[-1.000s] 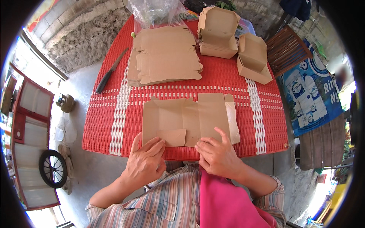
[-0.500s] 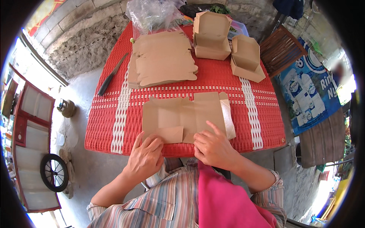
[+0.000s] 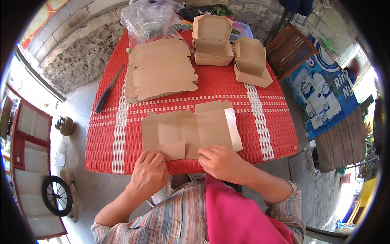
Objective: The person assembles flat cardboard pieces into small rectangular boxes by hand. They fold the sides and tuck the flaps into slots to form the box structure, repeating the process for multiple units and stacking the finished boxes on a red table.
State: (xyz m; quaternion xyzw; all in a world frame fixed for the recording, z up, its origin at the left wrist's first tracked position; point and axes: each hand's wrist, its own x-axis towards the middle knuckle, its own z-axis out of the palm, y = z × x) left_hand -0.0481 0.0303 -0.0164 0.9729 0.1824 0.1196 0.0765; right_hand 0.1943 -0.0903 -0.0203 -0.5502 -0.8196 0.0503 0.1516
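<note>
A flat brown cardboard blank (image 3: 191, 131) is lying at the near edge of the red woven table (image 3: 211, 87), partly folded at its lower flaps. The left hand (image 3: 148, 173), at seven o'clock of it, is resting with fingers loosely spread, fingertips touching the bottom flap. The right hand (image 3: 221, 162), at five o'clock, is pressing its curled fingers down on the near edge. At eleven o'clock a stack of flat blanks (image 3: 160, 69) is sitting; at one o'clock, two folded boxes (image 3: 231, 51) are standing open. A dark knife (image 3: 108, 90) is lying at ten o'clock.

Striped shirt (image 3: 162, 219) (pink cloth (image 3: 239, 215) over)
</note>
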